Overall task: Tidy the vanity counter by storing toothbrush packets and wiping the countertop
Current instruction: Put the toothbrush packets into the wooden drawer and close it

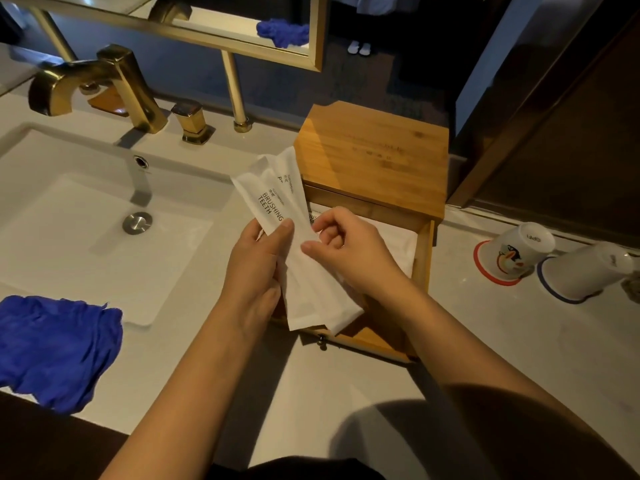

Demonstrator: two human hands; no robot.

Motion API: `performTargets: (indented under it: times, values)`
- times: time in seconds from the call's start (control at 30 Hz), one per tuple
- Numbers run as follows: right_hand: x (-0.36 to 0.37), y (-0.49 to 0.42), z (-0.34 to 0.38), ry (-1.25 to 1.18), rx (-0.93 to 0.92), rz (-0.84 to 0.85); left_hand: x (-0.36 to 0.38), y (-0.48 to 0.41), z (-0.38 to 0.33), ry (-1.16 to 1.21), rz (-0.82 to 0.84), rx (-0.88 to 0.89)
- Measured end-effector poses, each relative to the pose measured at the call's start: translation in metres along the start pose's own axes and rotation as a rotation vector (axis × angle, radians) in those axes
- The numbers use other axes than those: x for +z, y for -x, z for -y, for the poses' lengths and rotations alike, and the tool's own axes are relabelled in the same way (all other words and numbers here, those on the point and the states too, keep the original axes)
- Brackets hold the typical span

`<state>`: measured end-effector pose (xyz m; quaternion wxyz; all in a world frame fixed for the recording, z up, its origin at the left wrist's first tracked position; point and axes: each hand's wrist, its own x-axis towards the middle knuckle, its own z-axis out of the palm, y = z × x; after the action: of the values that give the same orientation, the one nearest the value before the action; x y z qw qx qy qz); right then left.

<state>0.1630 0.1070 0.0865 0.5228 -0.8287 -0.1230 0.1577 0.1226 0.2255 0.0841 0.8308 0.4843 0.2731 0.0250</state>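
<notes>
My left hand (256, 265) grips a fan of white toothbrush packets (277, 199) printed "BRUSHING TEETH", held over the left edge of a wooden box (374, 150). My right hand (346, 251) pinches the same packets from the right, thumb and forefinger closed on the paper. The box's drawer (422, 261) is pulled out toward me, and another white packet lies inside it, partly hidden by my right hand. A blue cloth (59, 344) lies crumpled on the white countertop (311, 393) at the front left, beside the sink.
A white sink basin (86, 220) with a gold faucet (93, 84) fills the left. Two upturned cups (519, 251) stand on coasters at the right. A gold-framed mirror (207, 32) hangs behind. A dark wooden wall closes the right side.
</notes>
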Motion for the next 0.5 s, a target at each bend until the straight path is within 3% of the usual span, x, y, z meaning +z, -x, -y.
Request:
performTargets:
  times: [0.2,0.5]
  values:
    - [-0.018,-0.009,0.003,-0.221,0.166,0.125,-0.009,0.002,-0.002,-0.022,-0.013,-0.031]
    - [-0.057,-0.033,0.003,0.12,0.136,0.217,-0.028,-0.001,-0.01,-0.058,-0.079,-0.067]
